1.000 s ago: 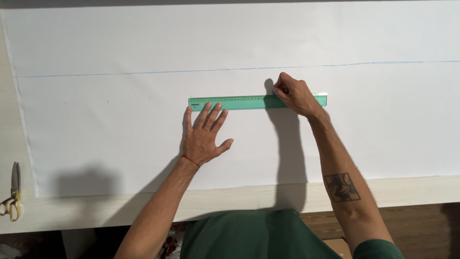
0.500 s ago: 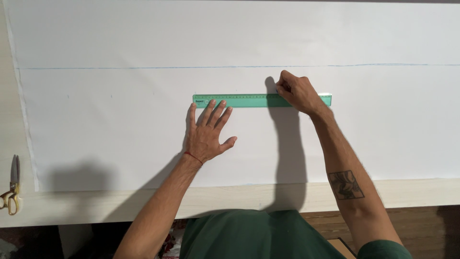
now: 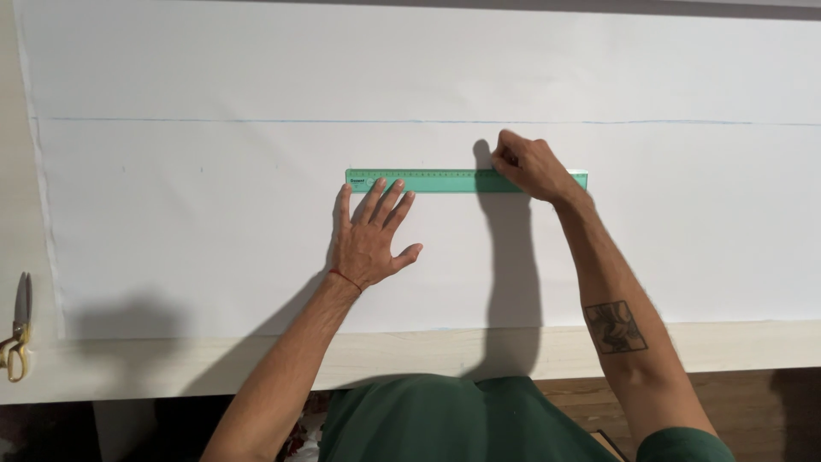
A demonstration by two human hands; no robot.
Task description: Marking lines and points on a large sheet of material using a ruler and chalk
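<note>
A green plastic ruler (image 3: 445,180) lies flat on a large white sheet (image 3: 214,214), parallel to a thin blue line (image 3: 256,121) drawn across it. My left hand (image 3: 369,239) is spread flat on the sheet, its fingertips pressing the ruler's left part. My right hand (image 3: 530,167) rests over the ruler's right part. Its fingers are pinched at the ruler's top edge around a small marking tool that is mostly hidden.
The sheet covers a pale wooden table (image 3: 445,351), whose bare front edge shows just before my body. A pair of scissors with yellowish handles (image 3: 17,329) lies at the table's left edge, off the sheet. Wooden floor shows at the lower right.
Both hands and the ruler keep their places on the sheet. Only the view has shifted slightly.
</note>
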